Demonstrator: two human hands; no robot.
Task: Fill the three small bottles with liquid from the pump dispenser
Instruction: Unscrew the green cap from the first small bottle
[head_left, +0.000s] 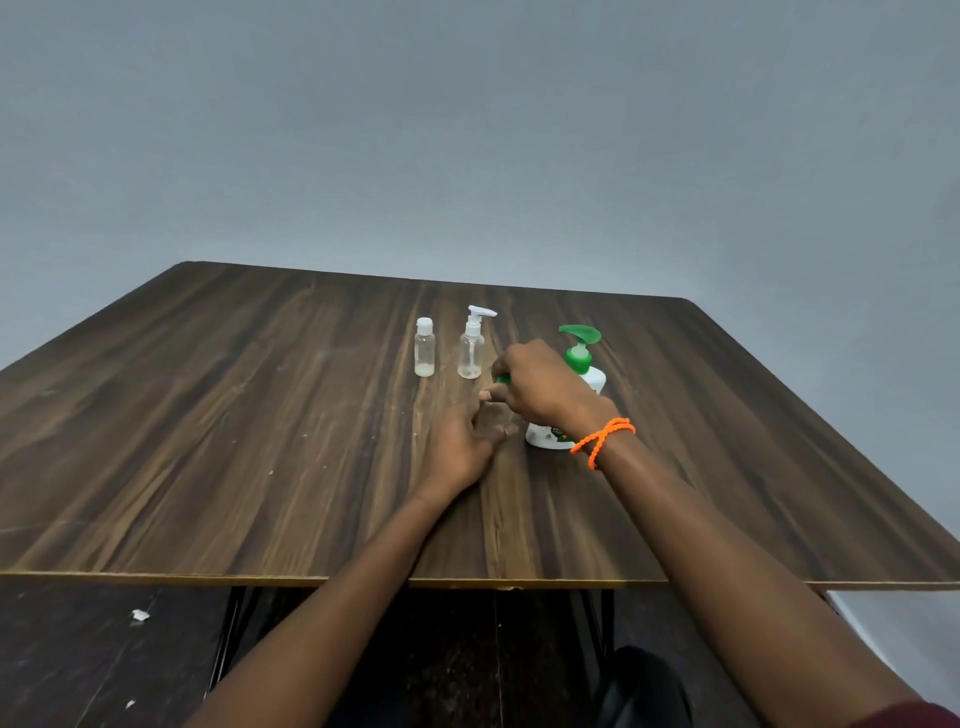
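Fingers (480, 423) around clear bottle (497, 415), right hand (535, 384) seemingly twisting cap

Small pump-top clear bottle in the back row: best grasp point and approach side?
Grip the clear pump-top bottle round its straight cylindrical body, below the shoulder. It stands upright, and the white pump head on top overhangs toward the right, so the top makes a poor hold. Coming from the near side looks best: the flip-cap bottle stands to its left, and the right hand and green pump dispenser crowd its right.

Dark wood-grain tabletop (234, 441) carrying: capped clear bottle (424, 347), clear pump-topped bottle (471, 343) standing just beside it, green-and-white pump dispenser (582, 364) standing further right.
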